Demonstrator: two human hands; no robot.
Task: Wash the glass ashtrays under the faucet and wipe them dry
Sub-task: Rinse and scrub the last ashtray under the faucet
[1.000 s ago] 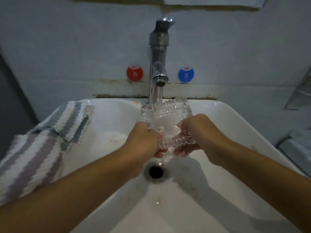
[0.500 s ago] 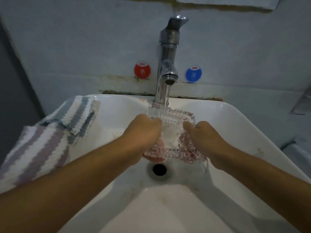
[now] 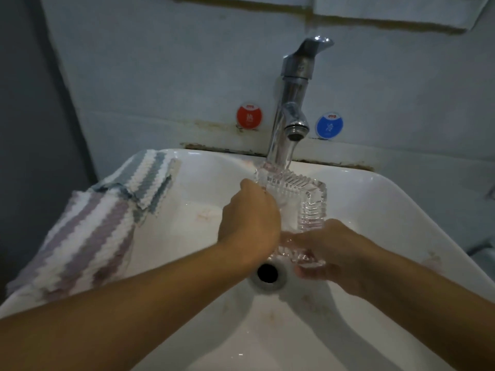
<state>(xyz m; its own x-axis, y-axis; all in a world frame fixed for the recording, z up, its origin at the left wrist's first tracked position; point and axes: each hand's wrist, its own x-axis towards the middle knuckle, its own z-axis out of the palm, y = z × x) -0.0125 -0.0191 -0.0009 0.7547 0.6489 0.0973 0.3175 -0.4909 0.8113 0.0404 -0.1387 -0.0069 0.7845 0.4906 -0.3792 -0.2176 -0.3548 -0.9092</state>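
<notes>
A striped towel (image 3: 88,223) hangs over the left edge of the white sink (image 3: 388,210). It has white, purple and grey-blue stripes, and one folded end lies near the sink's back left corner.

On the wall behind the sink there is a round red sticker (image 3: 249,115). It sits to the left of the faucet.

The left hand (image 3: 249,218) is over the middle of the sink. Its fingers curl around the left side of the glass ashtray (image 3: 302,199) and grip it (the fingertips are hidden behind the glass, so how they lie cannot be told).

The ashtray is square and clear, with bumpy ridges on its sides. It is tilted, with its far corner up under the spout and its near edge low, just above the drain (image 3: 267,273). The drain is a dark round hole in the bottom of the sink.

The shiny metal faucet (image 3: 294,103) stands at the back edge of the sink. Water (image 3: 281,153) runs down from it and lands on the ashtray's far corner.

A round blue sticker (image 3: 329,125) is on the wall to the right of the faucet.

The right hand (image 3: 332,253) holds the ashtray's near right corner. Its fingers wrap under the glass, and water runs over them
</notes>
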